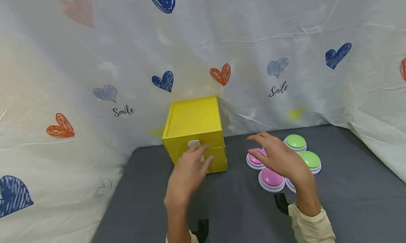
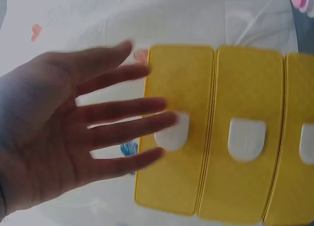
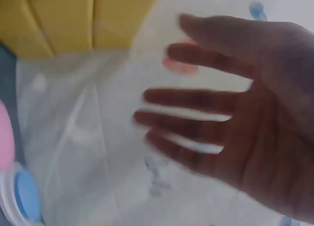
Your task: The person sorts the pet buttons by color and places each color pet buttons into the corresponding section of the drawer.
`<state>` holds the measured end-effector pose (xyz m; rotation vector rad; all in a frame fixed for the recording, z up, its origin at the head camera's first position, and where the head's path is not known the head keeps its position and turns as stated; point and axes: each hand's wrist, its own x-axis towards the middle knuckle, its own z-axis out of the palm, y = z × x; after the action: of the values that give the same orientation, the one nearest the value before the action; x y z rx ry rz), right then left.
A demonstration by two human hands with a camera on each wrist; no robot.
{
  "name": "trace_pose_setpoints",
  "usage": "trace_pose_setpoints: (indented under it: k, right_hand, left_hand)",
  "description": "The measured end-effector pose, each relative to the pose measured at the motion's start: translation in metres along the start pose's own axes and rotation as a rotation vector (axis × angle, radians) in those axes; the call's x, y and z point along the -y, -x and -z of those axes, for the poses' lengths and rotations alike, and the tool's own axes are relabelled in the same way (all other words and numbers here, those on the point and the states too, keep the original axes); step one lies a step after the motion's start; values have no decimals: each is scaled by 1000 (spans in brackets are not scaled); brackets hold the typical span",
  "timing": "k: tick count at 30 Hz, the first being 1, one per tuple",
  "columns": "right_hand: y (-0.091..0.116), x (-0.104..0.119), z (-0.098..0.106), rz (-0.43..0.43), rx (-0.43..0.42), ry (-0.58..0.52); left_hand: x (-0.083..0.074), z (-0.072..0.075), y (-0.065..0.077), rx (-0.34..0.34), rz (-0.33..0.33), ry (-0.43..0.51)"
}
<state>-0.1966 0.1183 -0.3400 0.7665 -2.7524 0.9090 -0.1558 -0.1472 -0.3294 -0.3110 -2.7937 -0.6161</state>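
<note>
A yellow box of drawers (image 1: 195,118) with white pull tabs stands near the back of the table. My left hand (image 1: 186,178) is in front of it, fingers extended and spread. In the left wrist view, its fingertips overlap the white tab (image 2: 174,135) of the top drawer (image 2: 171,186); whether they touch it I cannot tell. All the drawers look closed. My right hand (image 1: 282,156) hovers over a group of round push buttons, its fingers stretched out and holding nothing. Pink buttons (image 1: 272,177) and green buttons (image 1: 310,160) show around it; a blue button (image 3: 28,194) is mostly hidden from the head view.
The buttons sit in white bases on the dark grey tabletop (image 1: 234,207), to the right of the drawers. Behind hangs a pale curtain (image 1: 190,42) printed with hearts and the word "Smile". It meets the table's back edge and right side.
</note>
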Motion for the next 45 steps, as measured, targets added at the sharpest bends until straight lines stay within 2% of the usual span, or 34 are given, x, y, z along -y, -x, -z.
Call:
trace_pose_setpoints:
  k: [2, 4, 7, 9, 13, 17, 20, 24, 29, 35, 40, 45]
  right_hand:
    - [-9, 8, -8, 66, -75, -18]
    - [-19, 19, -18, 130, -136, -39]
    - [-35, 37, -35, 192, -186, -78]
    - [-45, 47, -47, 210, -200, -110]
    - [-59, 63, -73, 215, -208, -127]
    - [-61, 71, -96, 194, -187, -101]
    - [-60, 75, -104, 161, -190, -118]
    - [-65, 81, -103, 145, -208, -131]
    - [-69, 93, -97, 151, -183, -93]
    - [-54, 106, -89, 108, -141, -111]
    - [-41, 114, -82, 137, -107, -73]
    - [-34, 120, -80, 191, -93, 33]
  left_hand:
    - [6, 5, -3, -130, 8, -13]
    - [13, 10, -6, -231, 38, -11]
    - [28, 17, -14, -309, 86, 1]
    - [39, 18, -20, -318, 120, 24]
    - [61, 11, -28, -268, 171, 73]
    - [75, 2, -23, -216, 220, 123]
    - [79, 3, -20, -222, 223, 151]
    - [82, 15, -23, -211, 235, 181]
    - [85, 29, -24, -159, 272, 189]
    - [90, 36, -24, -118, 263, 209]
    - [92, 38, -24, -98, 264, 227]
    - [94, 42, -22, -71, 287, 259]
